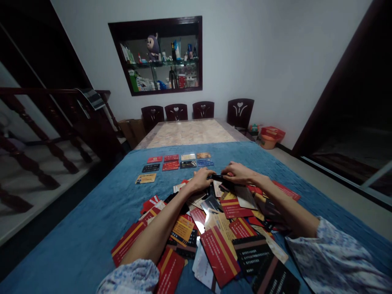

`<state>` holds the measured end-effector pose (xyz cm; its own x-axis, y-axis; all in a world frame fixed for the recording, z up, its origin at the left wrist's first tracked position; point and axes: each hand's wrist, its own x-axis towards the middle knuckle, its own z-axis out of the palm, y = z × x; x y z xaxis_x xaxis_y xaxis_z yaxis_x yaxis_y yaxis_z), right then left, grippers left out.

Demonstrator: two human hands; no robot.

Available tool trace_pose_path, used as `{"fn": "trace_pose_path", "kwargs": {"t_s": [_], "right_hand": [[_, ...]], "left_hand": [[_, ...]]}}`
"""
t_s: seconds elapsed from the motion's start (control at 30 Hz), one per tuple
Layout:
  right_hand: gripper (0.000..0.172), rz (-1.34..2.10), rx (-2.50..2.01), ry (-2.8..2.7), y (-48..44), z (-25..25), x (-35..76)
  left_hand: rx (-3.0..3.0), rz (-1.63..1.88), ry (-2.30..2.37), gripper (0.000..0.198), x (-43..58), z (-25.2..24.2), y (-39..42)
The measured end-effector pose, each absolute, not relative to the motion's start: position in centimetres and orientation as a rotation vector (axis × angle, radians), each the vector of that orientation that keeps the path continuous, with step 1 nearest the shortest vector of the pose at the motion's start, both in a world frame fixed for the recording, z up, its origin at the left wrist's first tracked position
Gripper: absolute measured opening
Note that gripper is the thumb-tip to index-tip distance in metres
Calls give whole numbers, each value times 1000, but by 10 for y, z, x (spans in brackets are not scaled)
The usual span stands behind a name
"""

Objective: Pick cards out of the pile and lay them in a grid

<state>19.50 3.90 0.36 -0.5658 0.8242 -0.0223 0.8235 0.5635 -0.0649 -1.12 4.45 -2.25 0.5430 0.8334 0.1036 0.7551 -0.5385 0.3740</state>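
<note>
A loose heap of several plastic cards (220,228), red, black, orange and pale, lies on a blue cloth (92,228) in front of me. Both forearms reach over the heap. My left hand (200,179) and my right hand (237,172) meet at its far edge, each with fingers closed on an end of one dark card (218,177) held between them. Beyond the hands, several cards (176,162) lie face up in neat rows on the cloth.
The blue cloth covers the near part of a long table (190,132) with a marble top. Dark wooden chairs (240,112) stand at the far end. A stair railing (45,122) is at left, a wall niche (159,57) with bottles behind.
</note>
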Motion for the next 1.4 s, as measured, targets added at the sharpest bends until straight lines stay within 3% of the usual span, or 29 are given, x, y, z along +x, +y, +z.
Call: {"fn": "trace_pose_path", "kwargs": {"t_s": [0.63,1.13,1.4], "right_hand": [[37,-37,-1546,-2523,39,-3,190],[56,-116,-1484,-2414,37,-12,180],[52,-321,-1357,-2345,42,-22,184]], "left_hand": [[2299,784,1494,23,-13,-25,51],[2279,944,1587,30,-13,-24,50],[2357,995,1586,40,-13,-23,46]]}}
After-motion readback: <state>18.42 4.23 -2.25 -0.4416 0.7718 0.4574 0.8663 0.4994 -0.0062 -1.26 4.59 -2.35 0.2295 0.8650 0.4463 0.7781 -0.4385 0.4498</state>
